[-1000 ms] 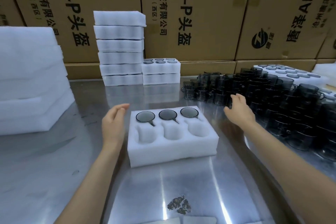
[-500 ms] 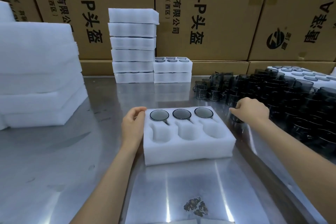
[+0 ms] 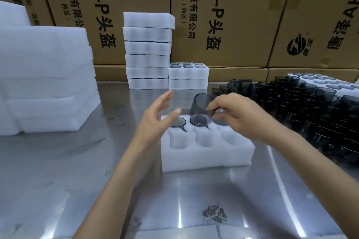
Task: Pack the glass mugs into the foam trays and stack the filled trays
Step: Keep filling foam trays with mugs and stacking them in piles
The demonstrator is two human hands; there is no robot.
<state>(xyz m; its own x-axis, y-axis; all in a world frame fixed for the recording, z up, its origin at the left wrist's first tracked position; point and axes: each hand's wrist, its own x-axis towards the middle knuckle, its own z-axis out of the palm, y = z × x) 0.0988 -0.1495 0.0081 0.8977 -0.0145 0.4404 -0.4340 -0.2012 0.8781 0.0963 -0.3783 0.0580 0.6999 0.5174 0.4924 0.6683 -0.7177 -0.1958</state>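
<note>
Smoky glass mug (image 3: 202, 107) is pinched by the curled fingers of the right hand (image 3: 240, 116) and held tilted above the back row of the foam tray (image 3: 206, 153), where three mugs are already seated while the three front pockets are unfilled. At nine o'clock of the mug, the left hand (image 3: 157, 120) is held with fingers spread, gripping nothing. At three o'clock loose mugs (image 3: 303, 106) are massed on the steel table (image 3: 58, 170), and at twelve o'clock stacked filled trays (image 3: 148, 52) are set against cardboard cartons (image 3: 223, 6).
</note>
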